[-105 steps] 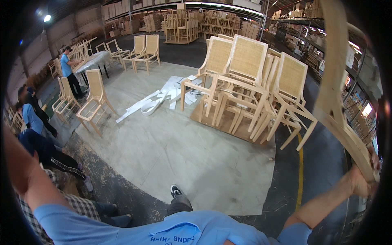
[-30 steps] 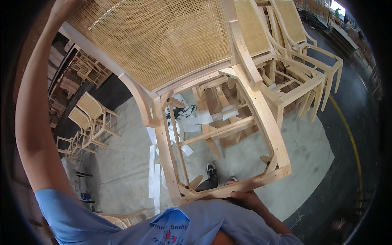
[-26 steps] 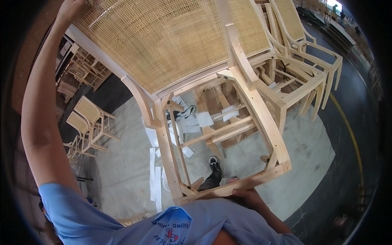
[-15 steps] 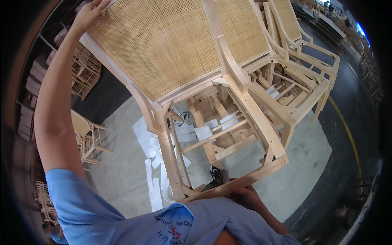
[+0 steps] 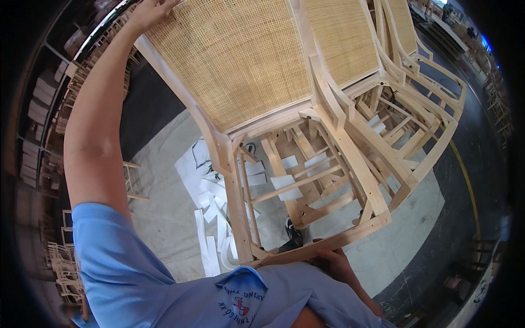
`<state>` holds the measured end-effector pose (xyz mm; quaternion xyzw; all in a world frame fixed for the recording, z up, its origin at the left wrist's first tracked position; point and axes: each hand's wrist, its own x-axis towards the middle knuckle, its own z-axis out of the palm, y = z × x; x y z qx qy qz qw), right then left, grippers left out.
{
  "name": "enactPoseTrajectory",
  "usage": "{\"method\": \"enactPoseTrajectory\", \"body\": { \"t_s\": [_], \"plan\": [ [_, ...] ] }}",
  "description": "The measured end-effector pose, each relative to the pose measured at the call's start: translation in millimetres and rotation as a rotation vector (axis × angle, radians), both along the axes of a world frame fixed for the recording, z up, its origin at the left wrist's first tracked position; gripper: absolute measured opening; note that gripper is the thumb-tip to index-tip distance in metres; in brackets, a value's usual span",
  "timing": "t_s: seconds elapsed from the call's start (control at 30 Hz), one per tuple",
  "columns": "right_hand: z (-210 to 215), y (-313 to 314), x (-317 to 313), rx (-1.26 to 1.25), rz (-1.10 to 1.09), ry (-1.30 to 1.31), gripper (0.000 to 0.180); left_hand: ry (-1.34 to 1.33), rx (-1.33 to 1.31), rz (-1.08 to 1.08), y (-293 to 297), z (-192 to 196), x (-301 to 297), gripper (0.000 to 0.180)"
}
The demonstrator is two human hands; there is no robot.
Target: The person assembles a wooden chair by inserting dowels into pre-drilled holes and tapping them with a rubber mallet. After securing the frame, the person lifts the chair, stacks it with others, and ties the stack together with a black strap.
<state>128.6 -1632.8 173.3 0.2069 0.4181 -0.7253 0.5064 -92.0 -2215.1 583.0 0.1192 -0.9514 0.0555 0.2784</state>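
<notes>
In the head view, the cane-backed chair [image 5: 235, 65] lies between the person's hands, its long axis slanting from the left hand [image 5: 149, 15], closed on the backrest's upper left corner, to the right hand [image 5: 334, 261], gripping the front seat rail [image 5: 328, 245] nearer the blue shirt [image 5: 290, 280]. The backrest's top runs out of view beside the left fingertips; the rail hides most right fingers, and whether the chair's legs touch anything is unclear.

Other chairs [image 5: 344, 46] are grouped to the right of the held chair [image 5: 235, 60]. To its left, strips [image 5: 211, 254] are spread loosely on a floor sheet [image 5: 164, 169].
</notes>
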Motion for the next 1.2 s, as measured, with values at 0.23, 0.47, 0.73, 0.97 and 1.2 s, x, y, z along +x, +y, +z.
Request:
{"method": "enactPoseTrajectory", "body": {
  "t_s": [0.23, 0.47, 0.73, 0.97, 1.2],
  "plan": [
    [-2, -3, -9, 0.004, -0.009, -0.019, 0.049, -0.044, 0.077, -0.017, -27, -12, -14, 0.064],
    [-6, -8, -19, -0.039, -0.028, -0.062, 0.050, -0.059, 0.083, 0.034, -30, -21, -25, 0.067],
    [-6, -10, -30, -0.009, -0.070, -0.074, 0.048, -0.012, 0.036, 0.002, -70, -59, -56, 0.083],
    [-15, -14, -36, -0.013, -0.083, -0.038, 0.047, 0.036, 0.134, -0.087, -60, -84, -41, 0.075],
    [2, -12, -46, 0.016, -0.019, -0.026, 0.047, 0.194, 0.483, -0.147, 9, -246, 120, 0.047]
  ]
}}
